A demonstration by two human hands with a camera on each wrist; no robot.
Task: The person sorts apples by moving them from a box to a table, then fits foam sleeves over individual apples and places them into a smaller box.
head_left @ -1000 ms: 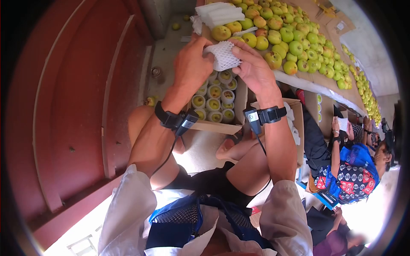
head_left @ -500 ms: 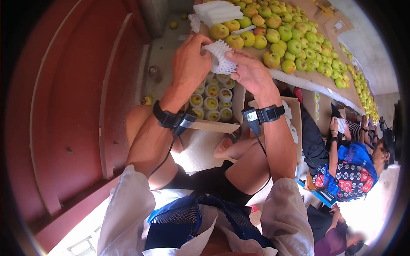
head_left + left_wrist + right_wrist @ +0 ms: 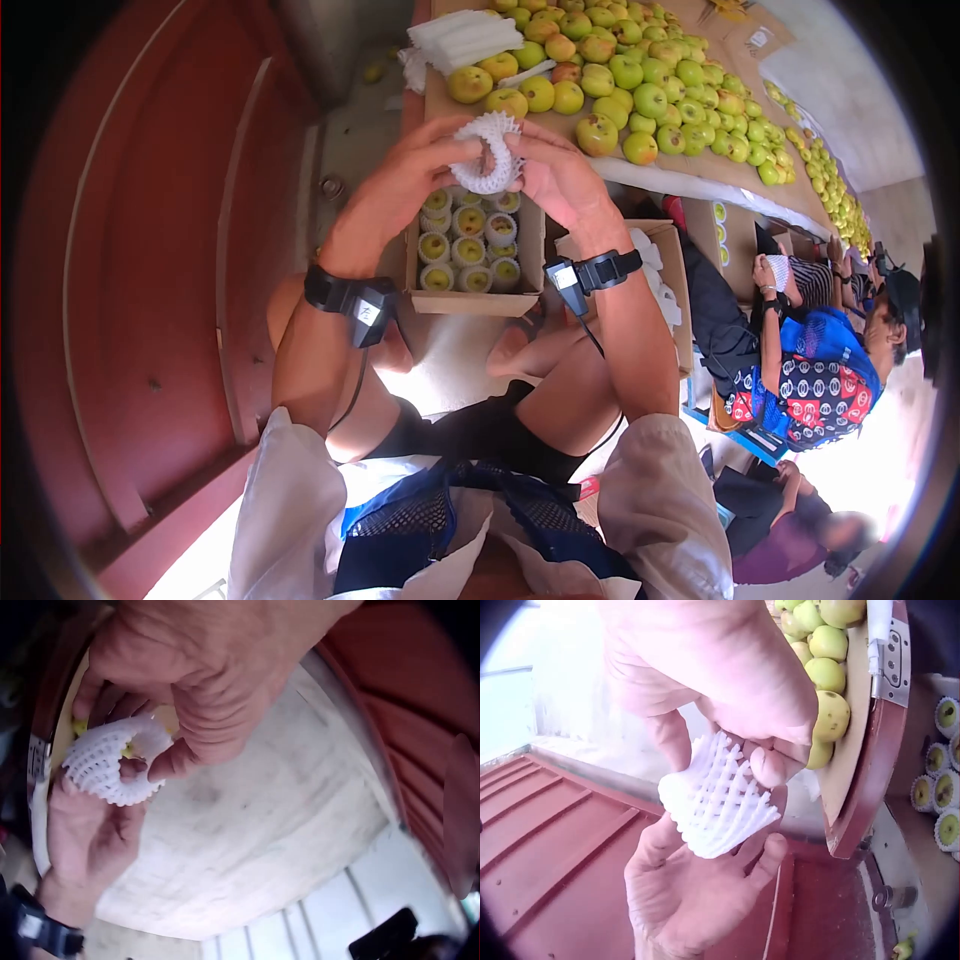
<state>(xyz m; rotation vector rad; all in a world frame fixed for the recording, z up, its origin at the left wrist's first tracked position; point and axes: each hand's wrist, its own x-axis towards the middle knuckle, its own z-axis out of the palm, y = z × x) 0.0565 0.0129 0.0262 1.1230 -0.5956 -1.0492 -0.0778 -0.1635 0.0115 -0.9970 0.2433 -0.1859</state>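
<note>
A white foam fruit net (image 3: 487,183) is held up between both hands, its mouth spread into a round ring. My left hand (image 3: 400,185) grips one side, with the thumb at the rim, as the left wrist view shows. From the opposite side my right hand (image 3: 565,185) holds the net with thumb and fingers. Through the net's opening (image 3: 131,766) a fingertip shows, and no fruit sits inside. Beneath the hands stands a cardboard box (image 3: 470,303) with rows of netted fruits (image 3: 468,222). Loose green-yellow apples (image 3: 650,100) are heaped on the table beyond.
Flat white foam nets (image 3: 465,38) lie stacked at the table's near left corner. Another open box (image 3: 683,290) with white nets stands right of the legs. A red panelled door (image 3: 150,250) is at the left. Another person with a patterned backpack (image 3: 810,400) sits at the right.
The net, earlier flattened between the hands, is now spread into a ring with its mouth turned up. Both hands have shifted left and slightly down in the head view, and the view itself has moved.
</note>
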